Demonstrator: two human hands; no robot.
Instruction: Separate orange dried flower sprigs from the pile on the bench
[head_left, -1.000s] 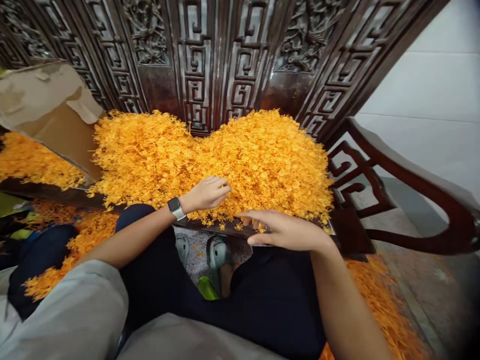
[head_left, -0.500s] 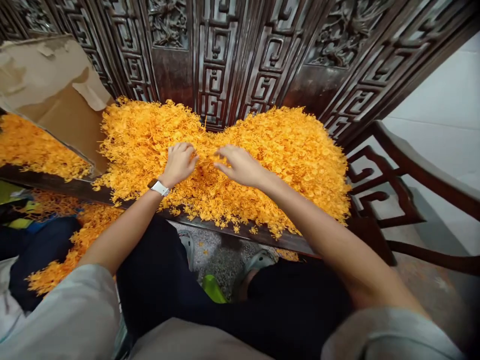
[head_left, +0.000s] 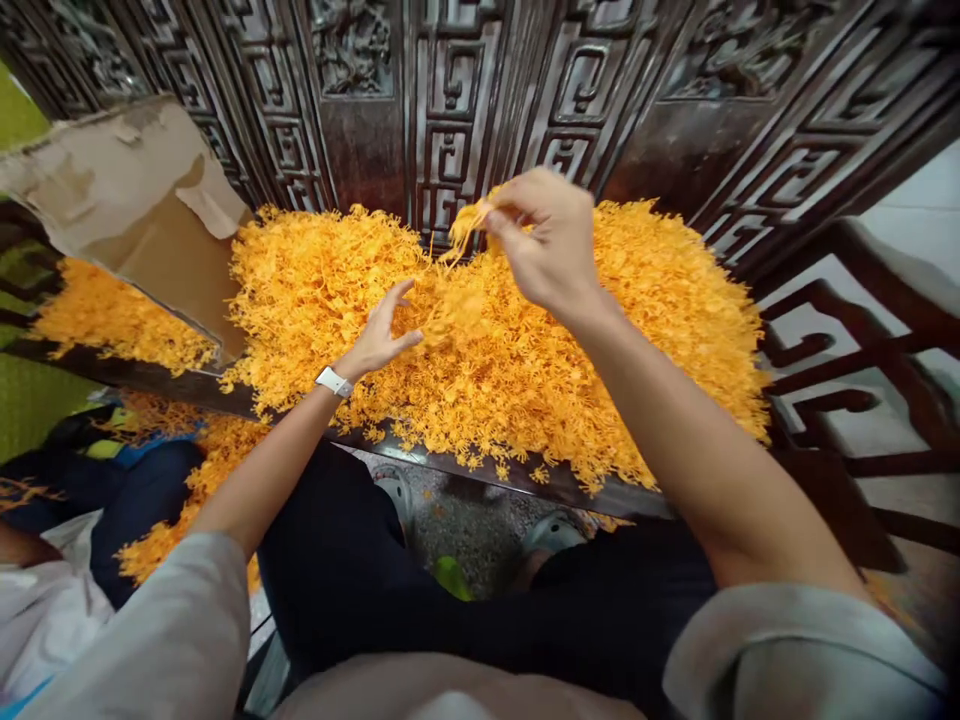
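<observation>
A big heap of small orange sprigs [head_left: 525, 350] covers the seat of a dark carved wooden bench [head_left: 420, 110]. My right hand [head_left: 544, 240] is raised above the heap near the backrest, its fingers pinched on a small orange sprig [head_left: 463, 225]. My left hand [head_left: 382, 330], with a white watch on the wrist, rests on the heap with fingers spread and holds nothing. My dark trousers and grey sleeves fill the lower part of the view.
A torn cardboard sheet [head_left: 127, 210] leans at the left, with more orange sprigs [head_left: 112, 320] behind it. A second person's legs [head_left: 90, 500] with sprigs on the lap sit at the lower left. The bench's wooden armrest [head_left: 862, 350] stands at the right, shoes on speckled floor [head_left: 465, 520] below.
My right hand has lifted from the heap's middle up toward the backrest, pinching a sprig. My left hand has opened its fingers and stayed on the heap.
</observation>
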